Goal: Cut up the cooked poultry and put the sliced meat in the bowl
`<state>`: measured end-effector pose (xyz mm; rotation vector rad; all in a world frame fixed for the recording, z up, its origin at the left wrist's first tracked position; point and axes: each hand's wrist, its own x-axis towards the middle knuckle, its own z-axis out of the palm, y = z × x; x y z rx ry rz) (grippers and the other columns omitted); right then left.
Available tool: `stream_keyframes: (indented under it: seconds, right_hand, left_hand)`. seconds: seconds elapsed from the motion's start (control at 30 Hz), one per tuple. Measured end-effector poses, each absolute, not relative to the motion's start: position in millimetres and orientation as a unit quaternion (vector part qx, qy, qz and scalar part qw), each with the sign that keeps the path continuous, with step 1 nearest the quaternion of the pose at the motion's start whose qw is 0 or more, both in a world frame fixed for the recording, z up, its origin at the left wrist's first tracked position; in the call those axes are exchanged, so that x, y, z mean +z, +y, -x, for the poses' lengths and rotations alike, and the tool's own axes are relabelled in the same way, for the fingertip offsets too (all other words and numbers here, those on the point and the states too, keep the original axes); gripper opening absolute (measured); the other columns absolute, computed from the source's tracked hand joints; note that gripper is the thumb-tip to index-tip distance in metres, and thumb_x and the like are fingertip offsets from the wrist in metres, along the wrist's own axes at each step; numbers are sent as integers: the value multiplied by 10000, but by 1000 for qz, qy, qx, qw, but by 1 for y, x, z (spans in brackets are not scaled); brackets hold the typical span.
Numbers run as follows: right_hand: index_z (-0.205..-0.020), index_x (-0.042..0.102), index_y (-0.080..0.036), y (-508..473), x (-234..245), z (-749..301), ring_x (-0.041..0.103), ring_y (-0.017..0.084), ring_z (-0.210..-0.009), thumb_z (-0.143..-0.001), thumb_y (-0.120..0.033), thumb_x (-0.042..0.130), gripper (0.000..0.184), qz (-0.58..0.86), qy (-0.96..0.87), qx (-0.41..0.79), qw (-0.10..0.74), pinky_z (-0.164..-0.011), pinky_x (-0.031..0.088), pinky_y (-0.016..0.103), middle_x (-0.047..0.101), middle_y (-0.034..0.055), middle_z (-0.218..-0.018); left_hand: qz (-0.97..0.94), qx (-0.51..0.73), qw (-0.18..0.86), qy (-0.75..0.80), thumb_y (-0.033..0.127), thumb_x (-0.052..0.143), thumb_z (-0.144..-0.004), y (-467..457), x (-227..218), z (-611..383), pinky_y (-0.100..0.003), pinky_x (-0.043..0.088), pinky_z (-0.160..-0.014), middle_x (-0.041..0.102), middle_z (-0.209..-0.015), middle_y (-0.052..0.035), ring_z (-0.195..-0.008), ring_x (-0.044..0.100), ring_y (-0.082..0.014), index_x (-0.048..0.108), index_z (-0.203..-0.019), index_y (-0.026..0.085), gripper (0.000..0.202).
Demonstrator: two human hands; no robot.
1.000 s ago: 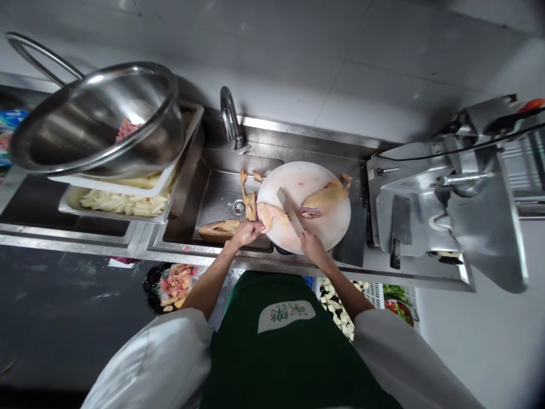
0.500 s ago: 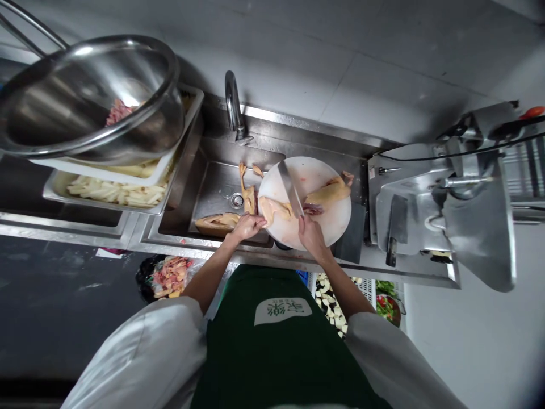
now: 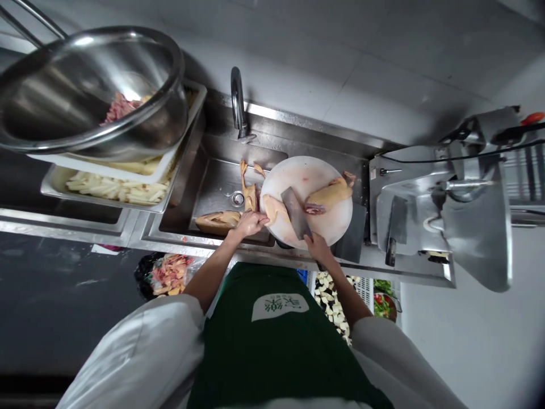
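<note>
A round white cutting board (image 3: 309, 169) lies across the right part of the sink. My left hand (image 3: 252, 224) is closed on the end of a pale poultry piece (image 3: 275, 209) at the board's left edge. In my right hand (image 3: 318, 249) is a cleaver (image 3: 297, 213), its broad blade tilted over the board just right of that piece. A larger yellow-skinned poultry piece (image 3: 330, 197) lies on the board's right half, its cut end towards the blade. More poultry, a halved carcass (image 3: 218, 221) and a piece with a leg (image 3: 250, 193), rests in the sink basin.
A big steel bowl (image 3: 166, 108) with chopped meat sits on trays of pale strips (image 3: 114, 187) at left. The faucet (image 3: 237, 105) rises behind the sink. At right are a slicer (image 3: 472, 210) and a second cleaver (image 3: 397, 227). A bag of meat pieces (image 3: 170, 274) is below.
The cleaver has come down towards me, its blade now lying flatter and lower over the board. My left hand keeps its hold on the poultry piece.
</note>
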<state>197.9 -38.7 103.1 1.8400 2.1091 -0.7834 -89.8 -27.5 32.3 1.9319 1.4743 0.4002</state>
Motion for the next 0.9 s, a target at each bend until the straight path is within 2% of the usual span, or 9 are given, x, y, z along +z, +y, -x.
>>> stream_keyframes:
  seconds: [0.07, 0.17, 0.43, 0.53, 0.6, 0.67, 0.8, 0.9]
  right_hand:
    - [-1183, 624, -103, -38, 113, -198, 678, 236, -1037, -1076, -277, 349, 343, -654, 702, -244, 140, -871, 446, 278, 726, 167, -1105]
    - [-1265, 577, -110, -35, 127, -170, 693, 242, -970, -1087, -290, 301, 375, -671, 696, -214, 139, -813, 439, 284, 731, 168, -1052]
    - [-1239, 591, -103, -28, 143, -129, 703, 253, -948, -1072, -258, 338, 340, -648, 715, -232, 123, -797, 449, 295, 739, 174, -1037]
    - [-1235, 595, -89, -23, 161, -140, 703, 282, -900, -1080, -315, 287, 413, -654, 732, -184, 58, -767, 463, 317, 733, 191, -992]
    - [-1304, 562, -73, -19, 169, -140, 702, 296, -923, -1087, -348, 237, 478, -659, 737, -147, -11, -771, 472, 327, 724, 214, -1020]
    - [-1335, 550, -59, -19, 163, -131, 700, 298, -948, -1087, -338, 212, 503, -666, 730, -149, -31, -775, 477, 327, 718, 231, -1042]
    - [-1201, 641, -71, -23, 119, -113, 700, 271, -936, -1062, -265, 287, 427, -667, 705, -229, 79, -788, 478, 309, 730, 208, -1014]
    - [-1199, 641, -83, -22, 93, -133, 679, 251, -1020, -1050, -266, 346, 378, -646, 711, -266, 82, -847, 476, 294, 728, 185, -1106]
  left_hand:
    - [-739, 154, 335, 564, 426, 450, -997, -29, 30, 90, -289, 385, -712, 677, -670, -40, -667, 605, -197, 672, -687, 224, 432]
    - [-737, 157, 336, 565, 412, 461, -987, -30, 26, 90, -293, 388, -722, 681, -681, -41, -665, 602, -197, 664, -677, 222, 417]
    - [-723, 182, 352, 566, 435, 500, -966, -30, 23, 90, -296, 402, -729, 675, -663, -39, -659, 605, -200, 668, -670, 224, 400]
    - [-722, 183, 353, 566, 423, 508, -965, -30, 19, 90, -299, 405, -742, 665, -644, -32, -641, 606, -195, 664, -669, 226, 388]
    - [-725, 186, 353, 562, 423, 506, -970, -29, 16, 91, -302, 404, -750, 672, -655, -33, -651, 618, -198, 670, -680, 229, 386]
    - [-729, 187, 353, 556, 422, 502, -975, -29, 14, 92, -305, 401, -751, 678, -663, -37, -661, 628, -203, 676, -687, 228, 389]
    - [-728, 193, 362, 549, 419, 513, -972, -29, 14, 94, -310, 404, -769, 686, -676, -41, -676, 638, -207, 685, -687, 221, 387]
    - [-723, 186, 364, 557, 413, 509, -976, -29, 16, 96, -314, 415, -806, 699, -696, -37, -697, 644, -207, 693, -690, 224, 389]
